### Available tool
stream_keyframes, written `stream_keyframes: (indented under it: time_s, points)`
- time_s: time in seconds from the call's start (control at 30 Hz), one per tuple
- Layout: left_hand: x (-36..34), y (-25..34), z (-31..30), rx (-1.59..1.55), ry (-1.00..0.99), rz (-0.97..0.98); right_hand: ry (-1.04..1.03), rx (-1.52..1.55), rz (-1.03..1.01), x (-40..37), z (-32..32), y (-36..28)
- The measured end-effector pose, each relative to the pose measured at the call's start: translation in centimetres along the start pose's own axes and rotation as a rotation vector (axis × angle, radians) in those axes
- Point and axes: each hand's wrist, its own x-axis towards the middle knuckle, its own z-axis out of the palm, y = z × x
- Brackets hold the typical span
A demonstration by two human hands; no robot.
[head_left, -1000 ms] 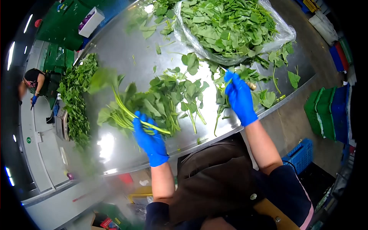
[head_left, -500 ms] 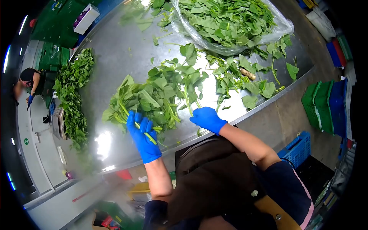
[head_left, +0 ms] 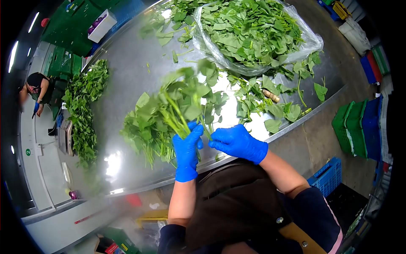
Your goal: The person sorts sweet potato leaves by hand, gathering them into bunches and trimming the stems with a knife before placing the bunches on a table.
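My left hand [head_left: 187, 148], in a blue glove, is closed around the stems of a leafy bunch [head_left: 179, 103] raised above the metal table [head_left: 127, 67]. Close beside it on the right, my gloved right hand [head_left: 234, 142] pinches a leafy green stem [head_left: 206, 127]. Behind and left of the held bunch lies a pile of greens [head_left: 146, 131] with its stems toward me. Loose leafy stems [head_left: 249, 99] are scattered to the right, with a wooden-looking handle [head_left: 271, 95] among them.
An open plastic bag [head_left: 315, 42] full of leaves stands at the back. A long row of greens [head_left: 82, 114] lines the left edge. Another person [head_left: 38, 86] is at far left. Green crates [head_left: 355, 127] and a blue crate [head_left: 327, 175] are at right.
My left hand has moved right toward my right hand and now holds a fuller bunch, lifted off the pile. The view has shifted slightly.
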Motion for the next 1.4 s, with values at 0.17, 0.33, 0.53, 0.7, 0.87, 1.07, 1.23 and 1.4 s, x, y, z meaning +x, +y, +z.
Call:
stream_keyframes:
  time_s: [0.17,0.33,0.53,0.7,0.87,1.07,1.23,1.4]
  points:
    - [0.0,0.2,1.1,0.031,-0.135,0.006,-0.133,-0.181,0.012,0.1,-1.6,0.1]
    - [0.2,-0.4,1.3,0.074,-0.152,0.02,-0.131,0.034,0.117,0.0,-1.9,0.1]
    - [0.1,-1.1,1.6,0.111,-0.161,-0.02,0.013,0.784,0.479,1.3,-0.7,2.6]
    - [0.0,-0.8,2.4,0.137,-0.14,-0.02,0.162,0.782,0.602,1.6,-1.2,0.8]
    - [0.6,-1.1,1.9,0.01,-0.179,-0.038,0.203,0.815,0.675,1.2,-1.0,1.1]
    - [1.4,-1.3,1.0,-0.306,-0.097,0.092,0.628,0.936,0.563,0.1,-2.5,5.3]
    - [1.4,-1.3,0.7,-0.259,-0.234,0.104,0.233,1.283,0.868,2.2,-2.4,5.4]
    - [1.0,-1.9,0.4,-0.206,-0.252,0.042,0.02,0.885,0.595,1.7,0.7,3.1]
